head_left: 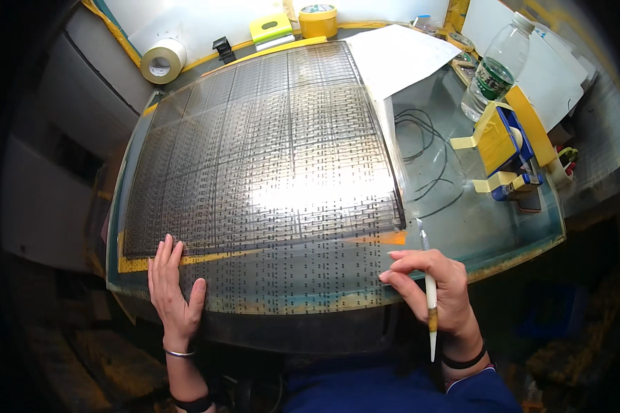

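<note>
A large clear film [303, 279] printed with rows of small black marks lies over a dark-lined, gridded sheet [213, 172] on the glass-topped table. My left hand [171, 296] rests flat on the film's near left corner, fingers stretched out and thumb apart. By the near right corner, my right hand [450, 292] holds a slim craft knife [431, 294] with a pale handle and metal tip, the tip pointing away from me. Its thumb and index finger come close together beside the film's edge; whether they pinch the film I cannot tell. Glare hides part of the sheet.
To the right stand a blue tape dispenser [522, 141] with yellow tape strips and a clear plastic bottle [497, 69]. Thin black cords [430, 148] lie on the glass [475, 227]. White paper [399, 58], a tape roll [163, 60] and a yellow roll [318, 22] sit along the back.
</note>
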Motion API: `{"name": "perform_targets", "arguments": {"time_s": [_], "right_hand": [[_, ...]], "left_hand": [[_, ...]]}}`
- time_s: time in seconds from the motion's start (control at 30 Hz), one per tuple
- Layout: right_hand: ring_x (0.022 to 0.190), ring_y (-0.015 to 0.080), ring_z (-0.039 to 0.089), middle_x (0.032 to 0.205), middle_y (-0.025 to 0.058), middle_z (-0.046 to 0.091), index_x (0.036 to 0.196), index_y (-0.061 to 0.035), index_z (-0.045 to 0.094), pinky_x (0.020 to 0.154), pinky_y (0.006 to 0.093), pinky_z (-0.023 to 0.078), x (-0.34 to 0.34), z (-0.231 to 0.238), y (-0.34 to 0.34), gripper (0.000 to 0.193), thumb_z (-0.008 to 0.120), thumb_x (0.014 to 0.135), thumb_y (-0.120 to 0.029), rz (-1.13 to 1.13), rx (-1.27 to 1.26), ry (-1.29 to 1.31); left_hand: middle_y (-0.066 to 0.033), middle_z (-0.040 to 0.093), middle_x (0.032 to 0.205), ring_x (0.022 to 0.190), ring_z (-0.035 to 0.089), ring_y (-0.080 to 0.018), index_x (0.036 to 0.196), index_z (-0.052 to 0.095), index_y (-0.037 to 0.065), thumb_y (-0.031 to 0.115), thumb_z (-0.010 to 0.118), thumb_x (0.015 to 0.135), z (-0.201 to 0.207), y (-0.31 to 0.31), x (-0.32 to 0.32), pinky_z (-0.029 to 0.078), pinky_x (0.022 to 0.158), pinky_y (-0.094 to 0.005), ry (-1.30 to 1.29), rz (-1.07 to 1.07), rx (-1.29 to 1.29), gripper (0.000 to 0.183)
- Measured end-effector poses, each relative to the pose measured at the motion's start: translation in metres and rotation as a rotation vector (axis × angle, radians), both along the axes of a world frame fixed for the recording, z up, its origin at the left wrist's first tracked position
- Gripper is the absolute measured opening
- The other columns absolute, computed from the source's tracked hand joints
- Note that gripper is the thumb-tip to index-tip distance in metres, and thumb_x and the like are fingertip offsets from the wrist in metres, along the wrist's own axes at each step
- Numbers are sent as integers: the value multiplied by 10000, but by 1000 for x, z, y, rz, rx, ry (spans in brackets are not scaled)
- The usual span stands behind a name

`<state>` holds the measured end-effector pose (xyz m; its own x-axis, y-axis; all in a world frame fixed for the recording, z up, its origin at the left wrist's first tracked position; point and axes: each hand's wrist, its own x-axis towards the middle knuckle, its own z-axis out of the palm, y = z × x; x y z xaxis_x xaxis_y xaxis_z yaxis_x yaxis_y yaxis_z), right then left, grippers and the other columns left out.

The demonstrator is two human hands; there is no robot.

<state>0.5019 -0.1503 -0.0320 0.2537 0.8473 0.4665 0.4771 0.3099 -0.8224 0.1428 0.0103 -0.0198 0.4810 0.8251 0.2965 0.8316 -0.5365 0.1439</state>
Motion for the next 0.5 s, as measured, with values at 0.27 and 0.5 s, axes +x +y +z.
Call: {"name": "perform_targets", "arguments": {"time_s": [0.27, 0.5], "right_hand": [[772, 266, 747, 923, 169, 735, 971, -6, 677, 696, 310, 577, 0, -1, -1, 185, 794, 828, 2, -10, 6, 4], [772, 257, 744, 914, 158, 735, 967, -5, 683, 688, 305, 570, -2, -1, 0, 169, 789, 836, 1, -14, 7, 3]], "left_hand": [[-165, 444, 1556, 1450, 383, -361, 1459, 494, 30, 424, 538, 941, 1, 3, 1, 215, 1213, -495, 15, 1, 23, 653], [-179, 477, 1524, 1429, 410, -369, 1403, 555, 28, 433, 589, 904, -1, 6, 1, 239, 1202, -507, -79, 13, 22, 643]]}}
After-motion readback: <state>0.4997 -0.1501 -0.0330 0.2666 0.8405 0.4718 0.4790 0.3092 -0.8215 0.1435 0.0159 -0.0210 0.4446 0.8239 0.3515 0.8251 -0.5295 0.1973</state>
